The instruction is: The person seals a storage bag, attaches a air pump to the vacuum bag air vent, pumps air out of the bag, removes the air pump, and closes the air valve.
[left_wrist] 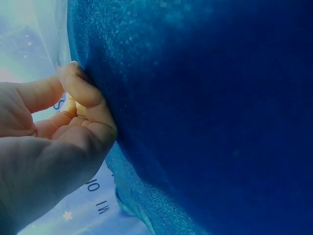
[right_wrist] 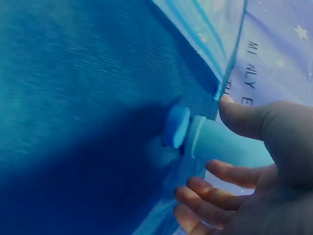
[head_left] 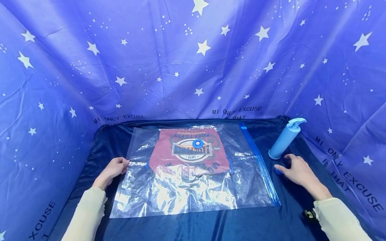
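A clear plastic bag [head_left: 187, 194] lies flat with a folded red printed garment [head_left: 161, 150] inside. On its top is a round blue valve [head_left: 198, 144], and a blue zip strip [head_left: 262, 164] runs down its right side. My left hand [head_left: 116, 168] pinches the bag's left edge between thumb and fingers, as the left wrist view also shows. My right hand [head_left: 298, 170] hovers with thumb and fingers spread beside a small round blue cap [right_wrist: 177, 126]. Just beyond that hand stands a light blue hand pump [head_left: 283, 140], handle up.
A dark blue shiny cloth [head_left: 193, 227] covers the table. Purple curtains with white stars [head_left: 169, 60] enclose the back and both sides. Near the right sleeve [head_left: 340, 214] sits a small dark and gold object [head_left: 309, 215].
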Demonstrator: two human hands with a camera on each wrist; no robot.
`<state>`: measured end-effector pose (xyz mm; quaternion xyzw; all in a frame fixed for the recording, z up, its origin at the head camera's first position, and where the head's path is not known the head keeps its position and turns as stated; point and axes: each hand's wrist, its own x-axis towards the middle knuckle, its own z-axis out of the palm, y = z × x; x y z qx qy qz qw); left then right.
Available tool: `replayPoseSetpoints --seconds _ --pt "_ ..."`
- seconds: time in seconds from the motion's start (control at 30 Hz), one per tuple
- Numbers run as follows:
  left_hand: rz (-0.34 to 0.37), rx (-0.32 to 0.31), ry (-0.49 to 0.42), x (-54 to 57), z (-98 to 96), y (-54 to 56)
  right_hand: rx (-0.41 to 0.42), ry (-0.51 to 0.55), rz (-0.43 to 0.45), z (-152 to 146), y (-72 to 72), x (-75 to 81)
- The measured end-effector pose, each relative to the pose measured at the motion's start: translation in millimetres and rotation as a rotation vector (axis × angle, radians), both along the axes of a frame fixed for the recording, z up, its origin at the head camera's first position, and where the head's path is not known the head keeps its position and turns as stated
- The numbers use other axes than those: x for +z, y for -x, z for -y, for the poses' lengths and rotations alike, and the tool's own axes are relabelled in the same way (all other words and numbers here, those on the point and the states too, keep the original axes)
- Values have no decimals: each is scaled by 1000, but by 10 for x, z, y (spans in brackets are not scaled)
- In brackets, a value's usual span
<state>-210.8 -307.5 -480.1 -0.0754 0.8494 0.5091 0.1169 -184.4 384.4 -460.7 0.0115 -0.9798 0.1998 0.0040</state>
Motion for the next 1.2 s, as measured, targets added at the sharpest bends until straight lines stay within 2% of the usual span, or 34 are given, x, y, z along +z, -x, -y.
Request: replayPoseSetpoints --seconds 0.2,0.4,0.53,0.7,1.2 --pt "6 3 1 -26 11 -1 -96 129 41 -3 91 123" --pt "2 1 3 -18 15 4 -162 221 -49 80 216 228" --pt "10 4 2 -21 10 8 -165 260 -112 114 260 273" --pt "21 10 8 -30 5 2 -162 265 -169 126 290 296" --pt "20 7 22 -2 6 12 -181 236 -220 133 358 291"
